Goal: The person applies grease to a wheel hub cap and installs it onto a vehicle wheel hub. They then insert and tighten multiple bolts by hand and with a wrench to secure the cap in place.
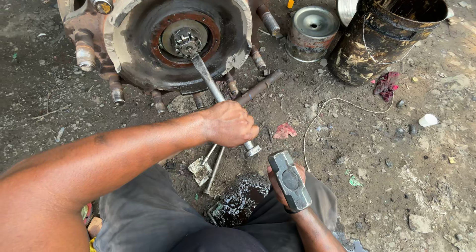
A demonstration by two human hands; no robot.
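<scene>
Left hand (229,124) grips a long steel punch (210,86) set against the rusty wheel hub (163,34), right hand (286,182) clasps a sledgehammer (289,180); a blackened bucket (382,39) stands nearby, contents unclear.

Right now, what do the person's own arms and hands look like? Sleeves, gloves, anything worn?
Both arms are bare to the edge of the frame: no sleeves in view. The left hand and right hand have no gloves. A thin dark band sits at the right wrist. No rings can be made out. Grey trousers show below.

Soft even daylight, sharp, faint shadows
</scene>
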